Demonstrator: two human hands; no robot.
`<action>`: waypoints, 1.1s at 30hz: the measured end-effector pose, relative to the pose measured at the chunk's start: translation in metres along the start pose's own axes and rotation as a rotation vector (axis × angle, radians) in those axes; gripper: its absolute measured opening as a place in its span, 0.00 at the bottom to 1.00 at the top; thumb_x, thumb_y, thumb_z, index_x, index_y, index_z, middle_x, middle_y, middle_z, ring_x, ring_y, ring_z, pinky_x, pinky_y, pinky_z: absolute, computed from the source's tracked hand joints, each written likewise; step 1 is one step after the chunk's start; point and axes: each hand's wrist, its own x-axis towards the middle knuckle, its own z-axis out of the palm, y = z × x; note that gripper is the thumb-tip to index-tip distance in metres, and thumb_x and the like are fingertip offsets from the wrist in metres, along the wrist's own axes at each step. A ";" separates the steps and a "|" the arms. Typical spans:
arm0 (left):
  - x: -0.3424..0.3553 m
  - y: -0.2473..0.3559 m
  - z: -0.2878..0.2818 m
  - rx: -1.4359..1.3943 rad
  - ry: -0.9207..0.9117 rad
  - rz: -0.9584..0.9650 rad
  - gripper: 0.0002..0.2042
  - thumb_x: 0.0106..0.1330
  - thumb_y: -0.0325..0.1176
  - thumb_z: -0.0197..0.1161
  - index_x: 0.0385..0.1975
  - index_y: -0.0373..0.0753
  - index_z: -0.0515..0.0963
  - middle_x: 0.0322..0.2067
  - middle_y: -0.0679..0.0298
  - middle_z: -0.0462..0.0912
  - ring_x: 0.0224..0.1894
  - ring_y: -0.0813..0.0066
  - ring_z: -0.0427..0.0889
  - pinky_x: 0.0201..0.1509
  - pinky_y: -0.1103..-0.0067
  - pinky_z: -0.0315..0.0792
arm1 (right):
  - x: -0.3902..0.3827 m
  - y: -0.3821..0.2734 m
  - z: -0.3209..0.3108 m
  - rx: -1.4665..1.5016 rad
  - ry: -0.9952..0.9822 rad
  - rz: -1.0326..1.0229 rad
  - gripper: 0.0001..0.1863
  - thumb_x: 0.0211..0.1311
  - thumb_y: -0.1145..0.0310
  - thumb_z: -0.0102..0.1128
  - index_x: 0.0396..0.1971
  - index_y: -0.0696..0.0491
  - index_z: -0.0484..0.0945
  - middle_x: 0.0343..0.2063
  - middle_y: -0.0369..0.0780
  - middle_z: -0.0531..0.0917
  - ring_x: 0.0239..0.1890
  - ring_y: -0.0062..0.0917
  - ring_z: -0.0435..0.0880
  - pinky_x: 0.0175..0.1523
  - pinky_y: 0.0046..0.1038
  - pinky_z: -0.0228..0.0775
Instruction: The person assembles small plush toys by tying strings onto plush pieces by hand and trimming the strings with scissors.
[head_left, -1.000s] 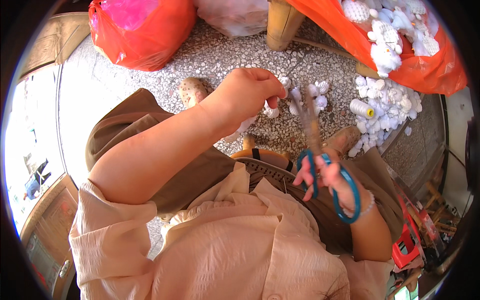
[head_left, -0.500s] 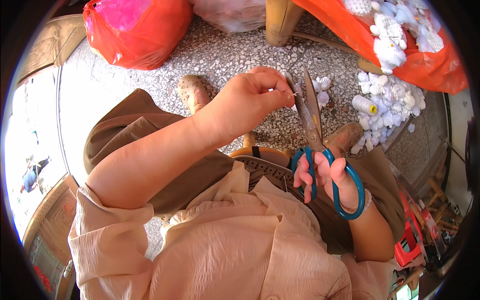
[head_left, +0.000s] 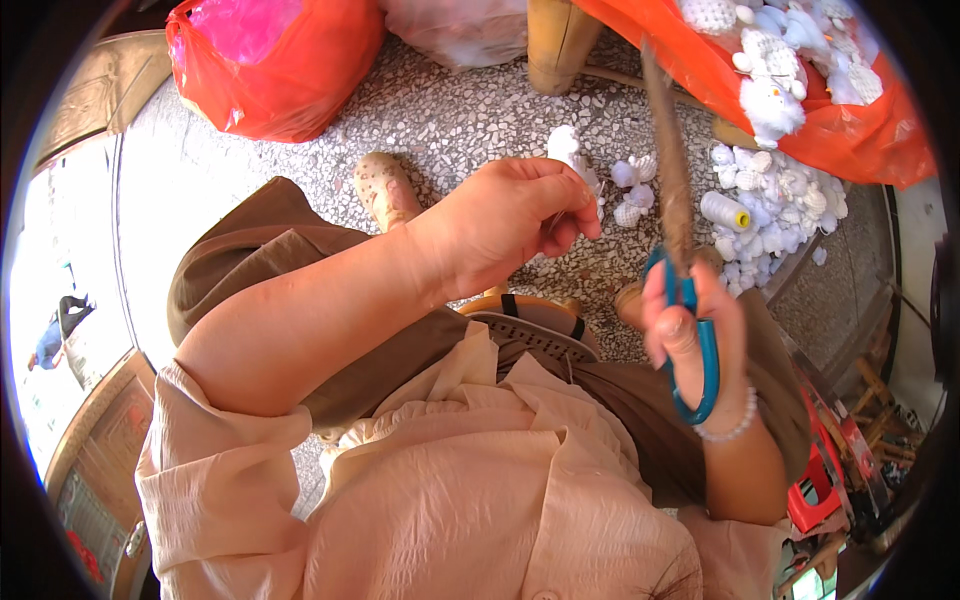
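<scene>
My left hand [head_left: 515,210] is closed in a pinch above the floor. What its fingertips hold is too small or hidden to make out. Just beyond those fingers shows a white knitted-looking piece [head_left: 565,146], partly covered by the hand; whether the two touch I cannot tell. To the right, my right hand [head_left: 697,335] grips scissors [head_left: 673,170] by their teal handles. Their worn brown blades look closed, point away from me and are blurred by motion. A few small white pieces [head_left: 632,190] lie on the floor between the hands.
A heap of small white pieces [head_left: 785,205] lies at the right, with a white thread spool [head_left: 724,211]. Behind it, an orange bag [head_left: 860,145] holds white knitted toys. Another tied orange bag [head_left: 290,85] stands far left, near a wooden leg [head_left: 560,50]. A red stool [head_left: 818,495] sits lower right.
The scissors have swung away to the right from the left fingertips, and their blades have come together. My left hand has dropped slightly nearer and turned.
</scene>
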 end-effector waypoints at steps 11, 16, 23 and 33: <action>0.021 -0.014 0.003 -0.082 -0.095 -0.178 0.07 0.65 0.27 0.51 0.29 0.31 0.74 0.30 0.58 0.78 0.27 0.78 0.71 0.33 0.81 0.66 | 0.138 -0.094 -0.065 -0.812 0.696 -0.697 0.21 0.43 0.82 0.61 0.43 0.61 0.75 0.40 0.48 0.77 0.43 0.40 0.77 0.50 0.32 0.68; 0.027 -0.015 0.012 -0.076 -0.106 -0.258 0.06 0.64 0.27 0.53 0.31 0.31 0.74 0.31 0.58 0.79 0.28 0.77 0.73 0.33 0.80 0.67 | 0.201 -0.084 -0.195 -0.489 0.625 -0.701 0.24 0.38 0.80 0.67 0.42 0.63 0.75 0.39 0.48 0.77 0.43 0.42 0.76 0.49 0.32 0.68; 0.034 -0.016 -0.011 -0.016 0.047 -0.217 0.08 0.64 0.27 0.55 0.36 0.28 0.74 0.35 0.57 0.78 0.32 0.74 0.76 0.39 0.78 0.73 | 0.113 -0.092 -0.034 -1.172 0.869 -0.934 0.17 0.48 0.75 0.64 0.41 0.60 0.77 0.38 0.45 0.79 0.39 0.31 0.77 0.45 0.27 0.69; 0.005 -0.002 0.008 0.054 -0.035 -0.206 0.07 0.64 0.28 0.55 0.36 0.31 0.74 0.34 0.62 0.77 0.32 0.75 0.77 0.36 0.79 0.73 | 0.049 -0.017 -0.013 -0.742 0.049 -0.595 0.09 0.55 0.81 0.55 0.37 0.59 0.77 0.31 0.43 0.79 0.31 0.33 0.81 0.37 0.28 0.72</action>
